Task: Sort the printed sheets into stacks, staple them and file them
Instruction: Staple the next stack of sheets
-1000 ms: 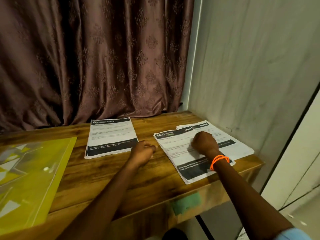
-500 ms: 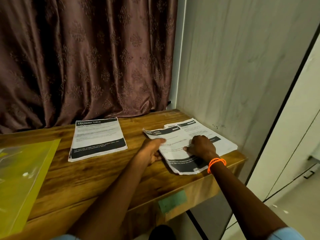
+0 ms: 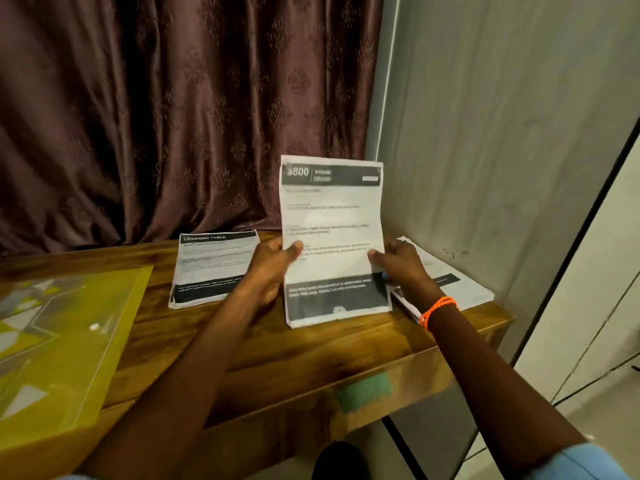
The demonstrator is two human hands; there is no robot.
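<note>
Right now, through the head camera, I am watching both hands holding one bundle of printed sheets (image 3: 334,244) upright on the wooden table (image 3: 277,344), its bottom edge touching the wood. The left hand (image 3: 273,268) is gripping the bundle's left edge with the thumb laid across the front, and the right hand (image 3: 398,265) is pinching the right edge the same way, an orange bracelet (image 3: 438,308) sitting on that wrist. I am reading this as the squaring-up step: the sheets look gathered and are being stood on edge to align them. A second stack headed "dressing table" (image 3: 213,268) is lying flat just left of the left hand, and another flat stack (image 3: 450,282) is lying behind the right wrist by the wall. The yellow folder (image 3: 62,344) is waiting at the far left. No stapler is showing, so I am judging the next move needs even edges, then a stapler fetched from outside this view.
</note>
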